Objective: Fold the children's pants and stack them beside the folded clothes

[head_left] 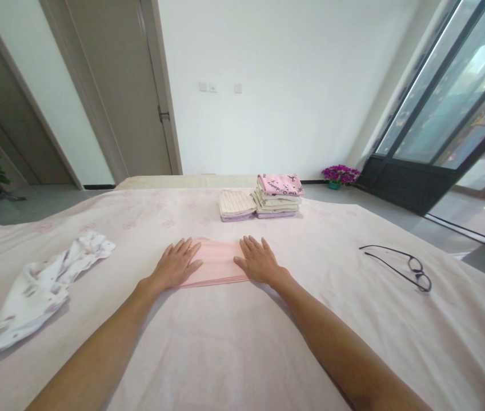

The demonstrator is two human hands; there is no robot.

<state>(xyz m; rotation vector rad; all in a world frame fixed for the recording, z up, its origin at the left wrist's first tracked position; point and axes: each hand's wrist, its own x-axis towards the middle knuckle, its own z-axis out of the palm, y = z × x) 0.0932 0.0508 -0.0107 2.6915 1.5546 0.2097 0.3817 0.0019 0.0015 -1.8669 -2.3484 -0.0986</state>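
Observation:
A folded pink cloth [216,264] lies flat on the pale pink bed sheet [225,342], its layered edges showing along the near side. My left hand [176,264] rests palm down on the cloth's left end, fingers stretched out. On the right end lies my right hand [259,260], likewise flat with its fingers extended. Both hands press on the cloth without gripping it, and they cover its two ends. Beyond them stand a tall stack of folded clothes with a pink printed piece [280,185] on top and a lower pile topped by a striped cream piece [236,203].
A crumpled white printed garment [40,297] lies to the left on the bed. Black-framed glasses [416,271] sit open on the right. Past the bed are a white wall, a door [117,85], a purple flower pot [340,176] and a dark-framed glass door [435,114].

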